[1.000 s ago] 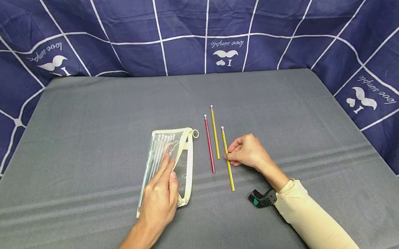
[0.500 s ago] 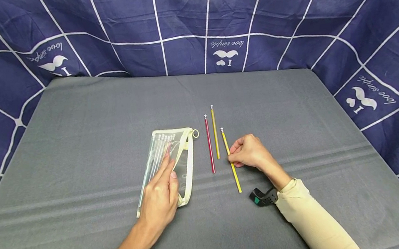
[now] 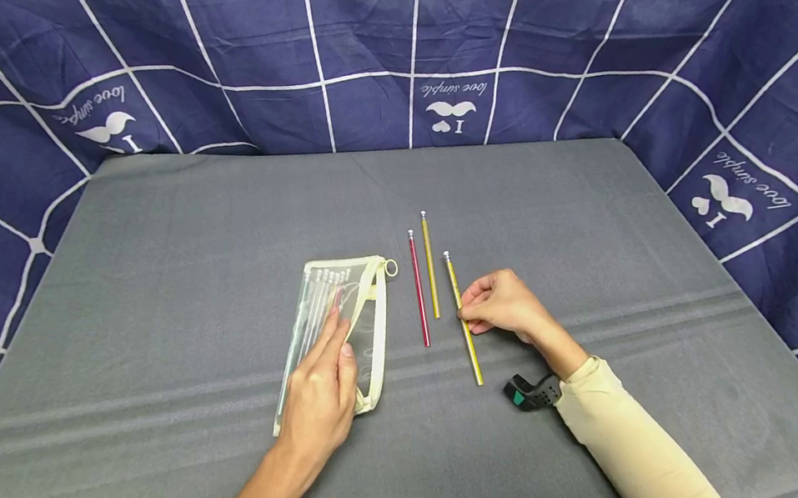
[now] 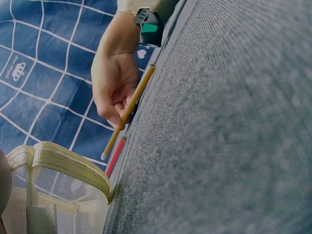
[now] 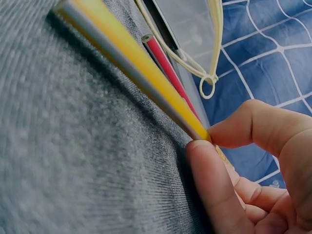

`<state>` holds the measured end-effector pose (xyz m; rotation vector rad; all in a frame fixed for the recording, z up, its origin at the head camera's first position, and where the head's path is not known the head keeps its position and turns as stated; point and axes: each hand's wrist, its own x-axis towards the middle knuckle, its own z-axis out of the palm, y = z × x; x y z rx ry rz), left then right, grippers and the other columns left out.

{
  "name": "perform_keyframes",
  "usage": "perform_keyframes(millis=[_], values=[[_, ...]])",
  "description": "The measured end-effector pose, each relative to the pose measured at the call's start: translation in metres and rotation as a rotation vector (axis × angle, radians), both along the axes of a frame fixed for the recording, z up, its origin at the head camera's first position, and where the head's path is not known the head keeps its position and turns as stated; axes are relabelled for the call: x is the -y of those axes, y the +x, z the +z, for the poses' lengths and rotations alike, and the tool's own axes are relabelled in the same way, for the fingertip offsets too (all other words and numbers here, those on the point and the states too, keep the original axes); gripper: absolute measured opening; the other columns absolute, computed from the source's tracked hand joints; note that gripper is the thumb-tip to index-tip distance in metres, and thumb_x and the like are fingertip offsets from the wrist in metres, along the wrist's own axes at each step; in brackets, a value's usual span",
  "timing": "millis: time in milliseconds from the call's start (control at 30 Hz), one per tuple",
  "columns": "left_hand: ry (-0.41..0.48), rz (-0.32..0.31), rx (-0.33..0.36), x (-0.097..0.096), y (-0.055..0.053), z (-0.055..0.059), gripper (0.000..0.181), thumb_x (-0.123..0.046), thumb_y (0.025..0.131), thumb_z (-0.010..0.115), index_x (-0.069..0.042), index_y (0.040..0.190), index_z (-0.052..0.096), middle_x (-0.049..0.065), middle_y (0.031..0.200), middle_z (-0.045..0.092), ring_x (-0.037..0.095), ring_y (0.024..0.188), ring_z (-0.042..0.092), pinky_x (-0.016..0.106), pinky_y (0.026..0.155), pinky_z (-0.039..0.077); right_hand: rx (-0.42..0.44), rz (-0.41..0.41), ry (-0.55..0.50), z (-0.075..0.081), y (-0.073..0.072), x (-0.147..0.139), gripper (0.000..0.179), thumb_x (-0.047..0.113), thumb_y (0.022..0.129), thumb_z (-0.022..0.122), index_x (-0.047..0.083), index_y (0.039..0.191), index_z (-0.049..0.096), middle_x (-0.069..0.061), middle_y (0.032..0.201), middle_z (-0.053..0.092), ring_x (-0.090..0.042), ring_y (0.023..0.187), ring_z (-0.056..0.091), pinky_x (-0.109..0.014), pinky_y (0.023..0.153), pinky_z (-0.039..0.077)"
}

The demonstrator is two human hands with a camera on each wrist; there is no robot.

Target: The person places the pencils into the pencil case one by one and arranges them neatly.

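Note:
My right hand (image 3: 503, 305) pinches a yellow pencil (image 3: 472, 357) between thumb and fingertips near its middle. The right wrist view shows the pencil (image 5: 131, 63) running out from the pinch, close over the cloth. To its left lie a red pencil (image 3: 420, 297) and another yellow pencil (image 3: 430, 266), eraser ends pointing away from me. My left hand (image 3: 319, 390) rests with extended fingers on a clear zip pouch (image 3: 378, 361) with cream edging, which has several pencils inside. In the left wrist view the pouch's mouth (image 4: 73, 163) gapes.
A grey cloth-covered table (image 3: 178, 236) lies under everything. Blue curtain (image 3: 371, 34) with white grid lines stands around its back and sides. The pouch's zipper ring (image 3: 390, 267) sticks out at its far right corner, towards the loose pencils.
My right hand has shifted slightly right with the yellow pencil, whose near end has swung right so that it now slants. The left hand and the pouch stay put.

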<state>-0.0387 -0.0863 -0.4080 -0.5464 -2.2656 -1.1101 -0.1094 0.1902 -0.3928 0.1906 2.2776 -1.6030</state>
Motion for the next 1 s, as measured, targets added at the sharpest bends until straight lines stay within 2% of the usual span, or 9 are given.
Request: perform_keyframes(millis=[200,433,767,1000], values=[[0.001,0.003,-0.004,0.0,0.0,0.0,0.032,0.003,0.09,0.055,0.013,0.12,0.064,0.027,0.132,0.057,0.04,0.119,0.058,0.054,0.094,0.048,0.036,-0.016,-0.054,0.0,-0.001,-0.002,0.016,-0.009,0.078,0.069,-0.012,0.092,0.061,-0.006,0.068,0.067,-0.011,0.056,0.064,-0.026,0.056,0.059],[0.007,0.005,-0.016,0.0,0.0,0.0,0.033,0.004,0.09,0.055,0.013,0.12,0.064,0.028,0.132,0.057,0.04,0.119,0.058,0.055,0.093,0.048,0.056,-0.027,-0.177,-0.001,-0.002,-0.006,0.015,-0.011,0.081,0.066,-0.013,0.094,0.061,-0.004,0.068,0.068,-0.01,0.056,0.064,-0.025,0.056,0.058],[0.009,0.011,-0.026,-0.001,0.0,0.0,0.032,0.003,0.09,0.055,0.014,0.119,0.064,0.027,0.131,0.058,0.04,0.119,0.058,0.054,0.093,0.048,0.05,-0.068,-0.393,-0.003,-0.007,-0.006,0.013,-0.013,0.083,0.062,-0.002,0.09,0.06,-0.006,0.07,0.068,-0.012,0.059,0.067,-0.024,0.059,0.058],[0.013,0.017,-0.021,-0.001,0.001,-0.001,0.032,0.004,0.09,0.055,0.013,0.12,0.064,0.026,0.132,0.058,0.039,0.119,0.058,0.054,0.093,0.048,0.044,-0.098,-0.478,-0.004,-0.01,0.0,0.014,-0.014,0.085,0.06,0.0,0.087,0.061,-0.007,0.073,0.069,-0.014,0.061,0.068,-0.025,0.061,0.059]])
